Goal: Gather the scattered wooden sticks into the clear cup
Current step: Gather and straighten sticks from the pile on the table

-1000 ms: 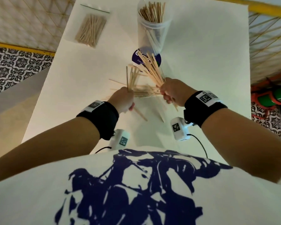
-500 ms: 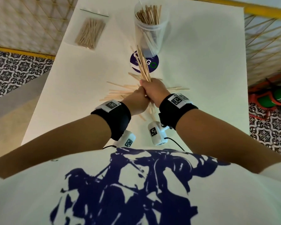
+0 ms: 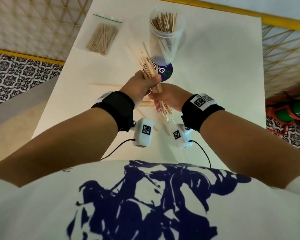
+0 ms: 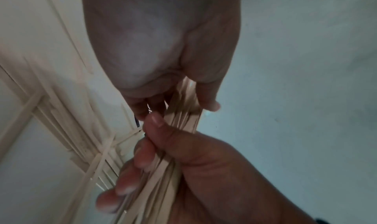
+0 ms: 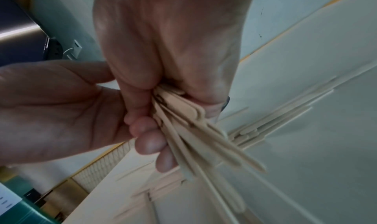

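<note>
A thick bundle of wooden sticks (image 3: 148,64) is held up over the table by both hands. My left hand (image 3: 149,80) grips its upper part, thumb across the front. My right hand (image 3: 160,101) has its fingers curled round the lower part, just below the left hand. The bundle's top leans toward the clear cup (image 3: 154,40), which stands at the far middle with several sticks in it. Loose sticks (image 3: 106,84) still lie on the table under the hands. The left wrist view shows the bundle (image 4: 183,113) between both hands; the right wrist view shows it (image 5: 193,130) fanning out below my curled fingers.
A clear zip bag of sticks (image 3: 102,38) lies at the far left of the white table (image 3: 215,75). A round purple sticker (image 3: 166,72) sits just in front of the cup. The table's left edge drops to patterned floor; a green and orange object (image 3: 291,111) is beyond the right edge.
The two separate bunches were joined into one bundle. It has since risen off the table, with the left hand now above the right and the sticks' tips nearer the cup.
</note>
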The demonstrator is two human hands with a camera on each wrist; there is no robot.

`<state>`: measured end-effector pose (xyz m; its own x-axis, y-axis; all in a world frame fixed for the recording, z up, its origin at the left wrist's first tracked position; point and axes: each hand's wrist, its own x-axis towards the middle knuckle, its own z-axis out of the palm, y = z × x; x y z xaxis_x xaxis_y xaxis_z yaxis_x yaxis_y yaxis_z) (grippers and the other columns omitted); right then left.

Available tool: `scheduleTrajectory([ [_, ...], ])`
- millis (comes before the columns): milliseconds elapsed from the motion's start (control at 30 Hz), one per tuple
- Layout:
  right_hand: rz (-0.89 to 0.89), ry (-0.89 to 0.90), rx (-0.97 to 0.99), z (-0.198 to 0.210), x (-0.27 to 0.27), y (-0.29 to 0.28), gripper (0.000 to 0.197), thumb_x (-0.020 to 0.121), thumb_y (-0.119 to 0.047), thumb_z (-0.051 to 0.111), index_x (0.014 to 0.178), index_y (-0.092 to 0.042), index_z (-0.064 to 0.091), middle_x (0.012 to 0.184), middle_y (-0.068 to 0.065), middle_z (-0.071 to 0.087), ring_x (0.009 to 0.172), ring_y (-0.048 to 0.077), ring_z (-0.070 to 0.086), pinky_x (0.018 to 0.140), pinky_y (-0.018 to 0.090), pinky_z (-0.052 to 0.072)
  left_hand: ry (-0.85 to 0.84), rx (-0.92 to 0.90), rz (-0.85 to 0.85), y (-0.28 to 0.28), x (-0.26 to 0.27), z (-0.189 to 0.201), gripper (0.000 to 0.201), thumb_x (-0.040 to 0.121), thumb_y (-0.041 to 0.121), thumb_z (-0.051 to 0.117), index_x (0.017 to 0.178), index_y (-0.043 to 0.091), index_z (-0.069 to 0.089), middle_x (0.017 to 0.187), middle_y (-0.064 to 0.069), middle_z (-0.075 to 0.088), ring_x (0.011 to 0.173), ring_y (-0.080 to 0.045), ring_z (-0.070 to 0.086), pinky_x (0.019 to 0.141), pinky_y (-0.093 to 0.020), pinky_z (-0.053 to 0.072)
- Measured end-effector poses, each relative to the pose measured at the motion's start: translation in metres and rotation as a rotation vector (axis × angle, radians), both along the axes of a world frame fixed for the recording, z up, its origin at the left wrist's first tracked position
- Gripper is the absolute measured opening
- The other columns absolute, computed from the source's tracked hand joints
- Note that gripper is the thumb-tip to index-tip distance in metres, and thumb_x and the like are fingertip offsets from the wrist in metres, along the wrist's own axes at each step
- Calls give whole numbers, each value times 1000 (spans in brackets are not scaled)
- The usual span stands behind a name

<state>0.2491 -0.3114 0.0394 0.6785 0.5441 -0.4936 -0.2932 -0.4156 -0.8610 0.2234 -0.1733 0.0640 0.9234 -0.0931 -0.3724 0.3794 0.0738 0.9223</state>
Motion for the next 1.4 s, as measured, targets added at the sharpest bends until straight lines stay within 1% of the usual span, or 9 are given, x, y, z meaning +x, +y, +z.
scheduleTrajectory([
  [233, -63, -39, 76, 24, 8, 7, 7, 69, -2, 61, 63, -6, 64, 45, 3, 56, 48, 23, 54, 57, 30, 50, -56, 69, -72, -9, 0, 12, 11, 98, 20, 49, 93, 11, 52, 55, -2, 58, 49, -30, 50, 54, -33, 47],
  [333, -134, -232, 48, 40, 19, 4, 13, 83, -15, 62, 81, -2, 64, 49, -1, 56, 54, 22, 55, 67, 35, 48, 70, -158, 66, -6, 3, 18, 28, 96, 42, 46, 86, 22, 64, 81, -3, 60, 78, -15, 61, 87, -36, 41],
  [400, -272, -324, 141, 57, 31, 2, 19, 85, -25, 63, 82, -8, 58, 51, -2, 55, 52, 22, 54, 65, 36, 49, 268, -313, 246, -1, 9, 13, 52, 93, 63, 32, 107, 23, 63, 112, -2, 61, 116, -14, 54, 106, -39, 31],
  [533, -425, -368, 431, 98, 48, 8, 11, 85, -12, 65, 78, -9, 57, 52, 0, 54, 48, 22, 52, 62, 40, 52, 507, -558, 355, -3, 7, 3, 81, 90, 70, 22, 125, 4, 54, 126, -16, 57, 129, -32, 46, 109, -47, 33],
  [767, -432, -268, 409, 91, 27, 26, 12, 81, 1, 68, 82, -4, 57, 62, 3, 62, 57, 21, 60, 65, 34, 53, 511, -753, 395, -29, 13, 31, 38, 100, 22, 34, 81, 4, 62, 66, -9, 68, 58, -21, 68, 53, -27, 59],
  [900, -491, -310, 402, 93, 22, 30, 9, 84, -2, 63, 81, -5, 56, 63, 9, 57, 57, 21, 56, 64, 34, 51, 560, -756, 414, -25, 15, 30, 44, 101, 30, 35, 80, 2, 62, 74, -12, 65, 69, -22, 66, 48, -29, 57],
  [1100, -511, -263, 423, 88, 29, 29, 21, 71, -10, 77, 86, -9, 62, 67, 4, 64, 66, 25, 65, 74, 43, 53, 548, -667, 374, -22, 24, 24, 36, 97, 15, 40, 76, 2, 66, 67, -9, 69, 59, -19, 68, 63, -28, 60],
  [1233, -552, -267, 234, 83, 40, 36, 12, 87, -16, 67, 87, -7, 59, 62, 6, 58, 54, 17, 58, 58, 27, 53, 551, -522, 267, -17, 29, 19, 34, 100, 27, 38, 87, 7, 62, 77, -9, 67, 75, -23, 67, 75, -36, 57],
  [1400, -802, -562, 219, 123, 106, 26, 8, 86, -18, 62, 81, -13, 56, 53, -3, 60, 53, 14, 58, 67, 37, 55, 300, -11, 252, 28, 37, -16, 37, 97, 44, 42, 95, 12, 60, 92, -6, 60, 89, -25, 56, 71, -32, 44],
])
